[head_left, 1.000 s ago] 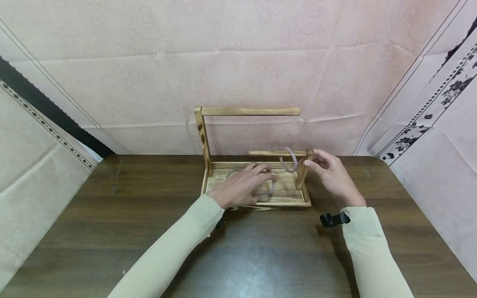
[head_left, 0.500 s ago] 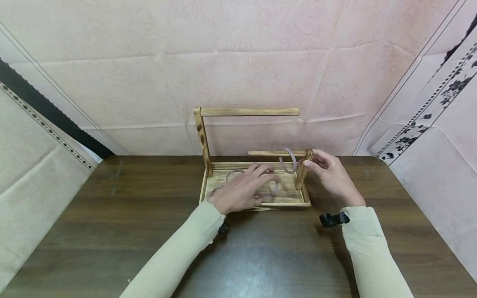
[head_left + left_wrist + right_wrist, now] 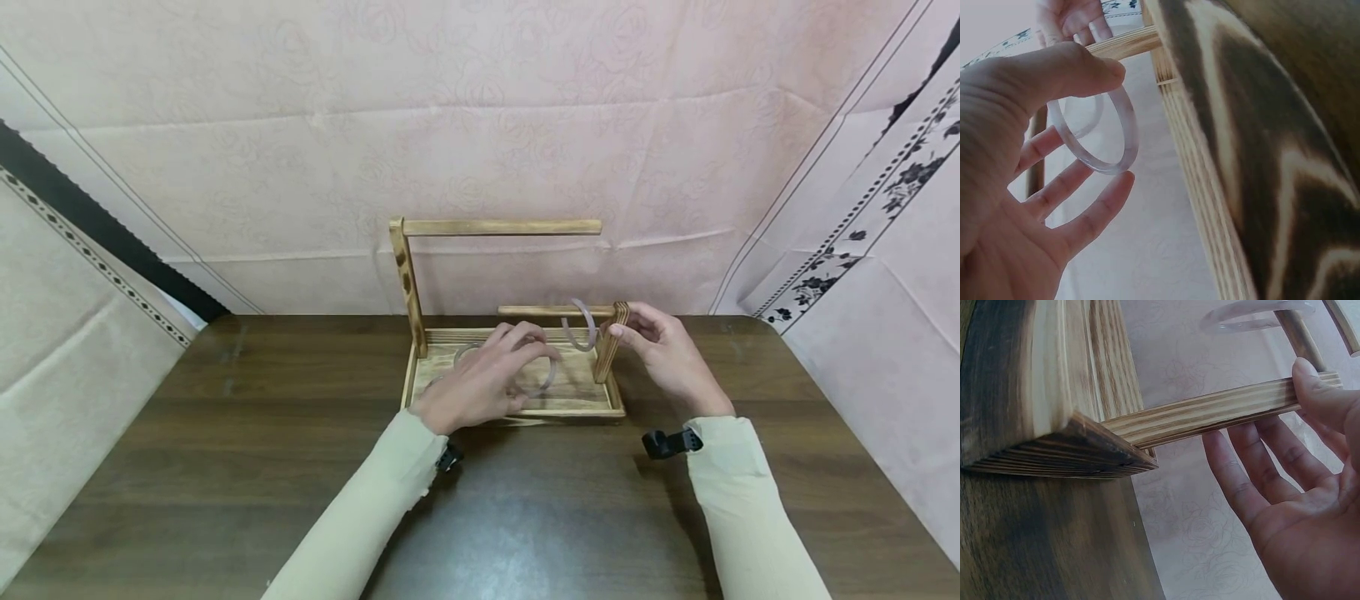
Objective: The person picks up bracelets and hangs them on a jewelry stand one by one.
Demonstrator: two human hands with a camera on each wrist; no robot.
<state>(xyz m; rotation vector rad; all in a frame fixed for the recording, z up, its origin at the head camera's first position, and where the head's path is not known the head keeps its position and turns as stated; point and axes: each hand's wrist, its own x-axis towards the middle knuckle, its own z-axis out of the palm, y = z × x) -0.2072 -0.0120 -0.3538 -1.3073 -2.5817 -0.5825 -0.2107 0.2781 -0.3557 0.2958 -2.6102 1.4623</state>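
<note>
Head view: The wooden rack stands on the desk [image 3: 225, 500]. Its base is a shallow tray [image 3: 570, 412]. At my left, the tall post [image 3: 408, 287] carries the upper bar [image 3: 502, 227]; at my right, the short post [image 3: 611, 346] carries the lower bar [image 3: 536, 310]. One hanging bangle [image 3: 592, 332] is looped around the lower bar near the short post. My left hand [image 3: 483, 379] is positioned over the tray, fingers bent, gripping the held bangle [image 3: 552, 379], which shows against the tray floor. A tray bangle [image 3: 461, 350] is partly visible behind this hand; the rest is hidden. My right hand [image 3: 667, 354] grips the short post at its upper end. A black strap device [image 3: 672, 442] is fitted at my right wrist. Patterned cloth [image 3: 480, 150] forms the backdrop.

Left wrist view: The held bangle is pale and translucent. My thumb presses its upper edge and a fingertip meets its lower edge; the remaining fingers are spread behind it. The hanging bangle appears beyond, seen partly through the ring. My right hand is visible at the short post.

Right wrist view: My thumb lies on one face of the short post and my fingers bear against the opposite face. The hanging bangle encircles the lower bar beyond my thumb, and the desk lies below the tray.
</note>
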